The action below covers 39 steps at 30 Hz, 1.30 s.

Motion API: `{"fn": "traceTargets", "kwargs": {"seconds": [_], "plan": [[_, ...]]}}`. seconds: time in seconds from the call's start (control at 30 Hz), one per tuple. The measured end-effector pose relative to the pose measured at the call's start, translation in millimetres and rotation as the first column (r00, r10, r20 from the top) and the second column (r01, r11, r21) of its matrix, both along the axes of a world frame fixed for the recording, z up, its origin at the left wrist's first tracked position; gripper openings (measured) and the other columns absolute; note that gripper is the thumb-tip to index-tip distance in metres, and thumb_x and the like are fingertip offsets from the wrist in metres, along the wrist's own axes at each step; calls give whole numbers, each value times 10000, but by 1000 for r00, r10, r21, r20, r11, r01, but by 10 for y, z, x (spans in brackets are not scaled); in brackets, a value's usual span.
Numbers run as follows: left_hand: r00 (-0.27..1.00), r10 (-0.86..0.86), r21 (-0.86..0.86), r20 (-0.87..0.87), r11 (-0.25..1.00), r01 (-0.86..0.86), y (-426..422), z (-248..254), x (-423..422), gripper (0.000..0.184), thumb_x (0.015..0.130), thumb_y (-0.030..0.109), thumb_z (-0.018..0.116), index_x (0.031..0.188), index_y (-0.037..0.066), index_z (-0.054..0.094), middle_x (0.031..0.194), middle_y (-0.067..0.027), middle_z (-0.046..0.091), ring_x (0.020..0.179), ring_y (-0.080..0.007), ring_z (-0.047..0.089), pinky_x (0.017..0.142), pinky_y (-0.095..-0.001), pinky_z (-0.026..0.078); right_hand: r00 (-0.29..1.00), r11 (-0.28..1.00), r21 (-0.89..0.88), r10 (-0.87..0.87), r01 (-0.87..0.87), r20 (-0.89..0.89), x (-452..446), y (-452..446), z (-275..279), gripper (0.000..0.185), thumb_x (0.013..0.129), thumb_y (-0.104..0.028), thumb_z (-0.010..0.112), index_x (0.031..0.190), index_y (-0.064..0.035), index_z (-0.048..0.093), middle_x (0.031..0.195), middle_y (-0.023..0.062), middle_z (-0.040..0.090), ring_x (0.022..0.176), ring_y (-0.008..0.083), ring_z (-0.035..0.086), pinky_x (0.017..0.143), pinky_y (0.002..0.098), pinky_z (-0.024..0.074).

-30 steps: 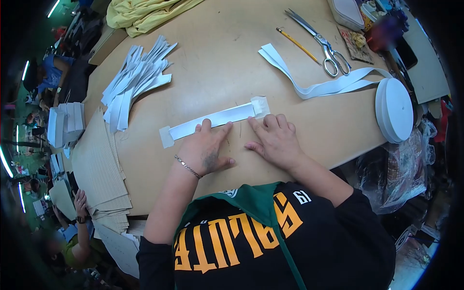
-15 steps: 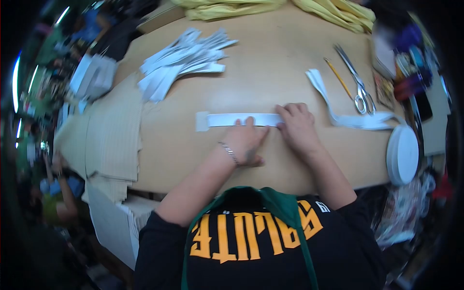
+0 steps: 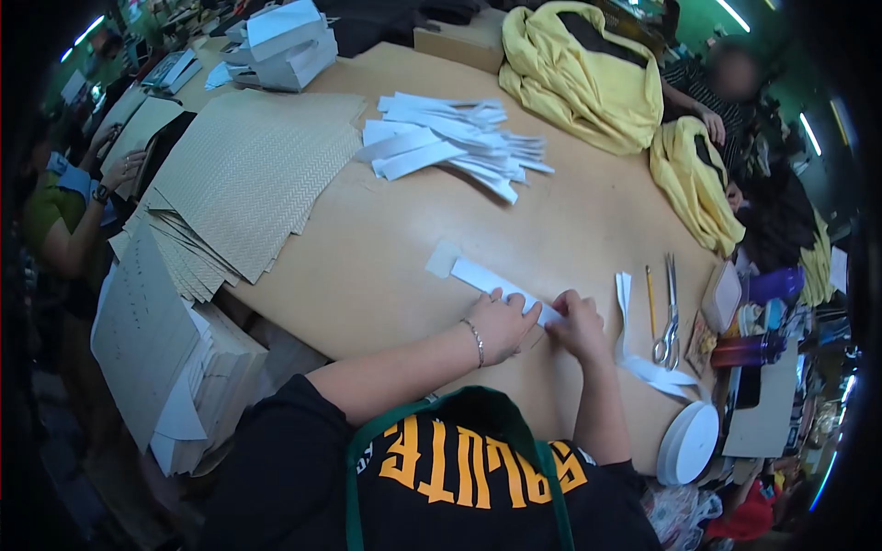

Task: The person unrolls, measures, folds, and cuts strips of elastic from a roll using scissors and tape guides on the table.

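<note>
A narrow white strip (image 3: pixel 476 277) lies slantwise on the table in front of me, its far end by a translucent square patch (image 3: pixel 443 258). My left hand (image 3: pixel 501 329), with a chain bracelet at the wrist, rests its parted fingertips on the strip. Around the strip's near right end, the fingers of my right hand (image 3: pixel 579 326) are closed in a pinch, hiding that end. To the right a loose white band (image 3: pixel 654 371) runs to a white roll (image 3: pixel 689 444). Scissors (image 3: pixel 669 321) and a yellow pencil (image 3: pixel 650 301) lie beside the band.
Beyond my hands is a pile of white strips (image 3: pixel 450 142). Textured beige sheets (image 3: pixel 266 165) are stacked at left, with paper stacks (image 3: pixel 175 367) below. Yellow cloth (image 3: pixel 579 78) lies at the back, where another person (image 3: pixel 707 101) sits. A purple tumbler (image 3: pixel 749 349) stands at right.
My view has turned and now takes in more of the table's back and right. Both hands remain at the strip; my left hand's fingers have come closer to my right hand.
</note>
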<state>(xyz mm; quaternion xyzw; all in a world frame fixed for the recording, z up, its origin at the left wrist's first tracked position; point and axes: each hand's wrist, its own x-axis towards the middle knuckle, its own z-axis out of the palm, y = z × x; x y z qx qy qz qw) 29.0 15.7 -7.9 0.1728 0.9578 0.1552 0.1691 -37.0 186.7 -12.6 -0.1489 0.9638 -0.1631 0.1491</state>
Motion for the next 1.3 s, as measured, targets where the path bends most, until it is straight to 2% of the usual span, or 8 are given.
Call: {"fn": "traceTargets", "kwargs": {"seconds": [0.23, 0.33, 0.57, 0.6, 0.63, 0.77, 0.97, 1.3], "plan": [[685, 57, 277, -727, 936, 216, -303, -66, 43, 256, 814, 284, 604, 1008, 117, 588, 1007, -82, 550, 865, -250, 588, 738, -351, 466, 923, 891, -249, 383, -379, -37, 317, -32, 445, 128, 708, -69, 659, 829, -60, 619, 791, 96, 592, 769, 254, 580, 756, 361, 432], [946, -113, 386, -304, 893, 231, -465, 34, 114, 129, 822, 219, 584, 873, 100, 578, 876, -65, 566, 783, -248, 583, 670, -326, 461, 939, 856, -449, 331, -256, 96, 337, -41, 556, 171, 722, -103, 684, 869, -50, 615, 815, 97, 585, 795, 263, 577, 736, 345, 449], [889, 67, 458, -453, 873, 168, -1585, 652, -1059, 151, 791, 15, 491, 880, 37, 611, 849, -105, 604, 804, -210, 561, 744, -304, 449, 974, 872, -443, 140, -207, -180, 406, 280, 372, 382, 702, -231, 745, 1009, -68, 586, 965, 107, 561, 933, 287, 537, 784, 379, 446], [967, 178, 905, 181, 356, -234, -1898, 557, -1475, 152, 862, 77, 486, 918, 12, 612, 889, -122, 616, 828, -250, 563, 787, -319, 444, 974, 903, -402, 70, -154, -217, 434, 412, 335, 379, 703, -232, 743, 1008, -68, 589, 964, 110, 560, 931, 292, 533, 789, 386, 443], [939, 209, 384, -273, 919, -93, -1934, 783, -1632, 238, 917, 192, 480, 969, 6, 619, 950, -158, 613, 897, -295, 557, 836, -339, 432, 968, 927, -361, 10, -102, -250, 448, 527, 281, 375, 705, -234, 741, 1006, -68, 592, 963, 114, 559, 929, 297, 530, 794, 393, 440], [617, 119, 68, -778, 992, -106, -1985, 463, -1994, 336, 882, 226, 567, 1129, -3, 556, 1101, -184, 572, 1076, -325, 511, 922, -354, 413, 831, 948, -255, -295, 192, -471, 335, 969, 41, 382, 711, -255, 729, 1018, -71, 596, 964, 115, 557, 915, 318, 514, 795, 407, 433], [891, 3, 312, -455, 937, 156, -615, 192, -1071, 466, 746, 107, 712, 1166, 6, 535, 1214, -171, 518, 1130, -320, 499, 963, -355, 391, 815, 893, 48, -385, 447, -433, -139, 871, -253, 144, 763, -176, 600, 850, -69, 643, 866, 100, 590, 856, 310, 547, 746, 405, 448], [824, -266, -1, -500, 952, 306, 626, 284, -102, 516, 790, 279, 637, 1227, 54, 480, 1157, -112, 536, 1091, -297, 508, 939, -536, 355, 847, 981, -186, -50, -59, -530, 647, 842, 145, 57, 668, -54, 560, 672, -86, 606, 684, 40, 540, 702, 225, 556, 622, 367, 423]]}}
